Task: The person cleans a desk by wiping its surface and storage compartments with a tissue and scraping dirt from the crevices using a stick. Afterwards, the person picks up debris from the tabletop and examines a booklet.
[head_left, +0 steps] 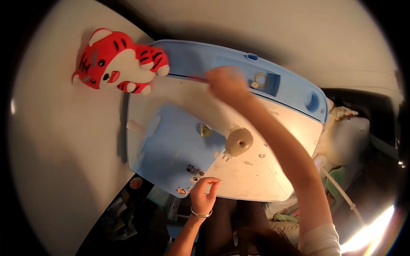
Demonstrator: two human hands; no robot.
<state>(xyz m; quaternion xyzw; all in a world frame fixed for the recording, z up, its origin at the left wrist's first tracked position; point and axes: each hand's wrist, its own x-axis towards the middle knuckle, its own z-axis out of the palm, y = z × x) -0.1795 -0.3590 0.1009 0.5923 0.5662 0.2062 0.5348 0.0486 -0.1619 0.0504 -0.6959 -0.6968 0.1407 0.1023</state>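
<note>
My left hand (203, 198), with a silver bangle at the wrist, is over the front edge of the table. Its thumb and forefinger press together; anything between them is too small to make out. My right hand (228, 85) is smeared by motion above the table's back ledge. It looks closed, and a thin reddish streak (197, 78) sticks out to its left. Between the hands stands a beige rounded device (240, 143) with a hole in its top and prong-like marks beside it. A small yellowish piece (206, 130) lies to its left.
The white tabletop (252, 170) has a blue panel (171, 145) with stickers near its front. A coiled pale cable (259, 80) sits in the recessed tray. A red tiger plush (115, 64) lies at the back left. A bright lamp (371, 232) glows at lower right.
</note>
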